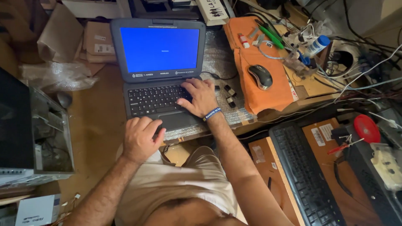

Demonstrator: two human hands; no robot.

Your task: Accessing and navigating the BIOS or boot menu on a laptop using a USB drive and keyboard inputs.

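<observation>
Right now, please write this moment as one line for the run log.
left hand: on front edge of small dark-grey laptop | right hand: on keyboard | screen: plain blue | grey-black mouse: untouched on orange cloth

Blue laptop screen centre-top

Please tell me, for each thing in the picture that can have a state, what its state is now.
laptop: lid open, screen lit plain blue
left hand: resting on the laptop's front left corner, holding nothing
right hand: fingers on the keys, holding nothing
mouse: lying unused on the orange cloth
black keyboard: untouched
computer case: side open, insides showing
</observation>
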